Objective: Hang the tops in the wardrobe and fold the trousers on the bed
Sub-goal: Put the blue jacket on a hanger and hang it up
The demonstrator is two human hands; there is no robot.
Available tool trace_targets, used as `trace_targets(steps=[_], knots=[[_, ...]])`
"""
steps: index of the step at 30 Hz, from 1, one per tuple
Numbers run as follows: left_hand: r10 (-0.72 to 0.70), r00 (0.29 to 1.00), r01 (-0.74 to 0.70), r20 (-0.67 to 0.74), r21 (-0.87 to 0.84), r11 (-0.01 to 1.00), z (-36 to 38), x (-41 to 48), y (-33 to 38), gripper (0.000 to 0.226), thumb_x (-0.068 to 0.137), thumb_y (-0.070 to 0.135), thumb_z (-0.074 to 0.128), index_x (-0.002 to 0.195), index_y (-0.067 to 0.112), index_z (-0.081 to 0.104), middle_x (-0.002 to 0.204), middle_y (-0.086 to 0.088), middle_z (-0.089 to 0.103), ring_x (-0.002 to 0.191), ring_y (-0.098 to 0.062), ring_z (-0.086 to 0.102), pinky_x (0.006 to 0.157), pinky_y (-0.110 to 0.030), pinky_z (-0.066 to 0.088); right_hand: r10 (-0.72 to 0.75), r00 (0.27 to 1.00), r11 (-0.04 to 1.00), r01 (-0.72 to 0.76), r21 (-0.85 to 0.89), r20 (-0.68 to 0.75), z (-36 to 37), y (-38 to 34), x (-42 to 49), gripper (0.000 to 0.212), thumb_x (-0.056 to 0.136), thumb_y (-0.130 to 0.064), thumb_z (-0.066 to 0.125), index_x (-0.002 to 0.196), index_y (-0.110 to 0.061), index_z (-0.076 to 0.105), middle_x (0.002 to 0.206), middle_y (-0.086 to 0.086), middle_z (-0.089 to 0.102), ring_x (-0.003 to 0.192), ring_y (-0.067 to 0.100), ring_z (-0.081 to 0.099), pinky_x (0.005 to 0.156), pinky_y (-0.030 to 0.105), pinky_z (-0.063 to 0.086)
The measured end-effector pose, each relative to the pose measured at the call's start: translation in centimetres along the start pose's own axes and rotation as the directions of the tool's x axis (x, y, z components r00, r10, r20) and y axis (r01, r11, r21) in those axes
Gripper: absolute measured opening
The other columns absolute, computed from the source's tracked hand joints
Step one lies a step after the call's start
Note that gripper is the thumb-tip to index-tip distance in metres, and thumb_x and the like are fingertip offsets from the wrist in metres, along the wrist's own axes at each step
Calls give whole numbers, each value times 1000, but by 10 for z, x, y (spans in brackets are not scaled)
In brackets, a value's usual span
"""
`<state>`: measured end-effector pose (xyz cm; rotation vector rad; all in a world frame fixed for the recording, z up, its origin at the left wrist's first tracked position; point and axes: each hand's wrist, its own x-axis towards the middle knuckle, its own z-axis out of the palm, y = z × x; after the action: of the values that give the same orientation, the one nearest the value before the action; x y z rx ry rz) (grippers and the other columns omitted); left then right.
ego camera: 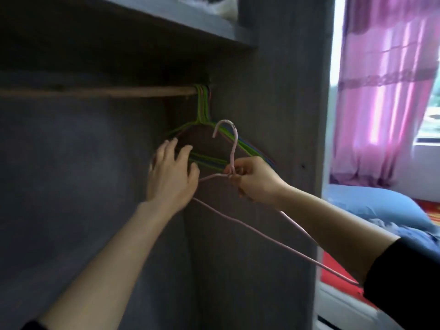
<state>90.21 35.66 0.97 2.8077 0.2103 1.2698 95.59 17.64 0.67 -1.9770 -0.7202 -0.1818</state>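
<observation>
Closest to me is a black sleeve point(404, 282) pushed up the right forearm, both arms reaching into the wardrobe point(273, 91). The right hand point(254, 181) has its fingers curled tight around the twisted neck of a pink hanger point(234, 148). The hook sticks straight up, and the bottom bar runs back down under that forearm toward the sleeve. The hanger is off the rail and bare.

The left hand point(170, 173) is just beside it, fingers spread and loose, gripping nothing. Its fingertips are right by a bunch of green hangers point(202, 108), but I can't tell if they actually touch.

Those green ones, with a bit of blue and red mixed in, hang packed together at the far right end of the wooden rail point(95, 91), up against the side panel. Above that is 1 shelf point(166, 17) with something pale and blurry on it.

Off to the right, past the wardrobe, is the bed point(423, 210) with blue bedding piled on it. Behind it a pink curtain point(385, 91) hangs over a bright window point(431, 110).
</observation>
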Motion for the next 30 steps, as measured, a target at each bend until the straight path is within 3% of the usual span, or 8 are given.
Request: trace_targets(steps=[2, 7, 13, 16, 20, 23, 27, 30], knots=[[15, 1000, -14, 16, -75, 997, 15, -14, 26, 43, 95, 30, 46, 136, 17, 47, 149, -9, 33, 139, -26, 22, 103, -50, 34, 52, 998, 998, -52, -22, -18, -23, 18, -27, 20, 86, -6, 55, 85, -18, 71, 45, -11, 54, 40, 7, 49, 37, 19, 39], [194, 981, -187, 3, -245, 951, 52, -61, 115, 40, 89, 30, 45, 122, 12, 58, 132, -11, 52, 125, -28, 41, 98, -47, 41, 199, 978, 980, -198, -34, 53, -95, 67, -93, 26, 82, 3, 57, 74, -18, 70, 63, 8, 61, 53, 17, 56, 37, 18, 37], [389, 921, -344, 25, -419, 841, 91, -127, 258, 38, 87, 27, 40, 117, 13, 60, 127, -10, 55, 121, -26, 45, 97, -42, 42, 397, 916, 916, -392, -83, 54, -203, 145, -189, 15, 83, 2, 60, 90, -4, 72, 65, 4, 64, 54, 15, 57, 46, 23, 41], [411, 909, -322, 76, -498, 805, 110, -155, 343, 38, 87, 26, 43, 118, 14, 60, 128, -9, 54, 121, -25, 45, 97, -43, 42, 454, 891, 890, -452, -55, 33, -261, 186, -242, 18, 80, 8, 60, 87, -3, 73, 73, 12, 66, 67, 20, 57, 59, 30, 44], [456, 878, -310, 145, -554, 773, 140, -187, 455, 38, 84, 27, 44, 115, 14, 62, 122, -10, 57, 117, -27, 48, 94, -42, 44, 569, 822, 822, -569, -31, 0, -338, 245, -310, 20, 77, 8, 62, 79, -8, 74, 75, 10, 68, 66, 15, 57, 61, 26, 44], [477, 847, -258, 234, -603, 755, 162, -212, 531, 40, 84, 30, 42, 115, 16, 62, 121, -7, 57, 117, -26, 47, 93, -41, 42, 632, 773, 772, -635, -39, -57, -391, 286, -357, 25, 77, 6, 64, 70, -16, 75, 85, 20, 70, 70, 18, 56, 67, 31, 45], [518, 761, -170, 390, -651, 740, 196, -240, 620, 34, 91, 26, 45, 122, 17, 57, 126, -4, 53, 121, -23, 41, 97, -39, 36, 686, 717, 719, -694, -42, -124, -447, 330, -407, 37, 77, 4, 65, 54, -25, 73, 95, 23, 71, 72, 22, 59, 65, 32, 46], [555, 675, -132, 486, -661, 739, 220, -253, 682, 37, 91, 29, 40, 123, 16, 55, 128, -7, 52, 123, -24, 39, 97, -38, 35, 729, 654, 666, -746, -11, -203, -484, 365, -439, 27, 76, 3, 65, 66, -20, 74, 87, 19, 72, 64, 18, 58, 58, 27, 47]])
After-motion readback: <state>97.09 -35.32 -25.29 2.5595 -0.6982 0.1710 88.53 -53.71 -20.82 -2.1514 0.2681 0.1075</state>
